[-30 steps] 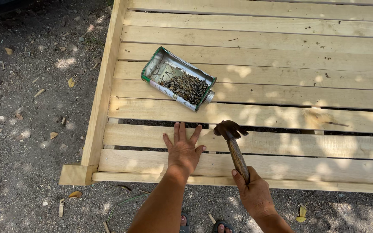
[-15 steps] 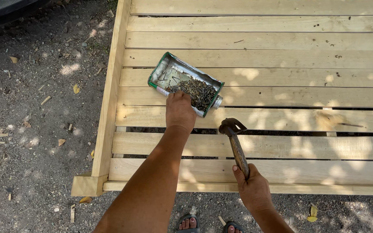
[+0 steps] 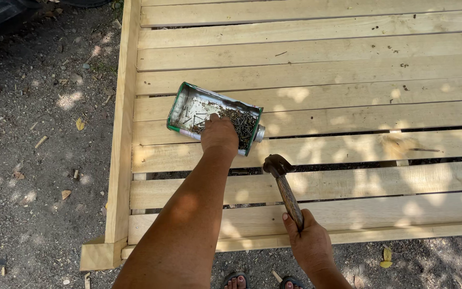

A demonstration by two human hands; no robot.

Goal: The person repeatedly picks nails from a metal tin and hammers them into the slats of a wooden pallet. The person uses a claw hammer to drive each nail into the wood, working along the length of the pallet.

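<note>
Left hand [image 3: 219, 135] dips into cut-open tin of nails [image 3: 215, 118], centre frame on pale slats [image 3: 316, 53]; fingers hidden, grip unclear. Right hand [image 3: 308, 246] clamped on hammer [image 3: 284, 184], lower centre. Best pinch one nail, head upward.

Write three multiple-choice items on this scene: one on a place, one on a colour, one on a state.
1. Where does the cut-open tin of nails lie?
A. on the ground
B. on the wooden slats
C. in a lap

2. What colour is the tin's rim?
A. green
B. red
C. yellow

3. How is the hammer held?
A. lying loose
B. gripped in the left hand
C. gripped in the right hand

Answers: 1 B, the tin rests across the boards. 2 A, its cut edge shows green. 3 C, the right hand wraps the handle while the left hand reaches into the tin.
</note>
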